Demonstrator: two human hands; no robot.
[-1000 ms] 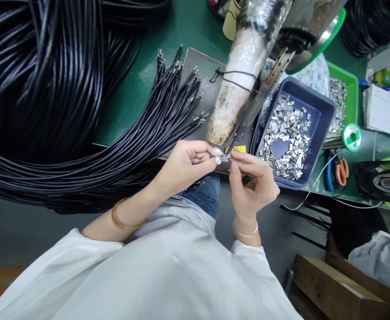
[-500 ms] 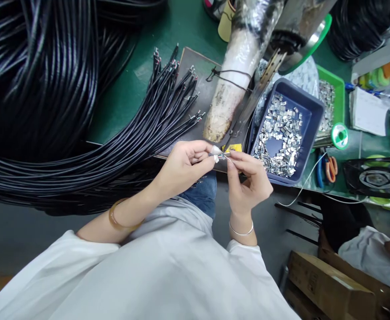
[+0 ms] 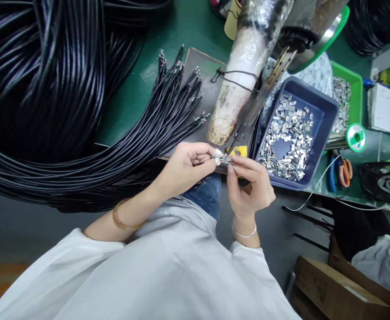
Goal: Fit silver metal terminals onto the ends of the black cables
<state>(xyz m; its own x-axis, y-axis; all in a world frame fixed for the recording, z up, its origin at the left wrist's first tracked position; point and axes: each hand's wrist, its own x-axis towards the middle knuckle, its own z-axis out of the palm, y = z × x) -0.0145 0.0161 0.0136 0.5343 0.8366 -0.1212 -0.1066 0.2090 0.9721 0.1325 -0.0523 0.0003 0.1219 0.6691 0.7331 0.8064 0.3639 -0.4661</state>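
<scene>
My left hand (image 3: 195, 166), with white wraps on its fingertips, is closed in a pinch on a small metal connector (image 3: 226, 158), mostly hidden by the fingers. Across from it, my right hand (image 3: 250, 180) pinches a thin silvery solder wire (image 3: 230, 164) close to the connector. The dark tip of a soldering iron (image 3: 236, 137) comes down from above and meets the work between both hands; whether it touches cannot be made out. Just behind my right fingers lies a yellow piece (image 3: 240, 151).
Black cables (image 3: 141, 129) with stripped ends lie at left. At right stand a blue tray (image 3: 324, 104) of metal connectors, a green tray (image 3: 356, 89), a solder spool (image 3: 355, 138) and orange-and-blue-handled pliers (image 3: 344, 172). A wrapped white tube (image 3: 238, 84) hangs over the board. Another person (image 3: 381, 262) sits at lower right.
The view has shifted slightly, so most things sit a little further right. Both hands keep their pinch at the iron's tip, with little movement between them.
</scene>
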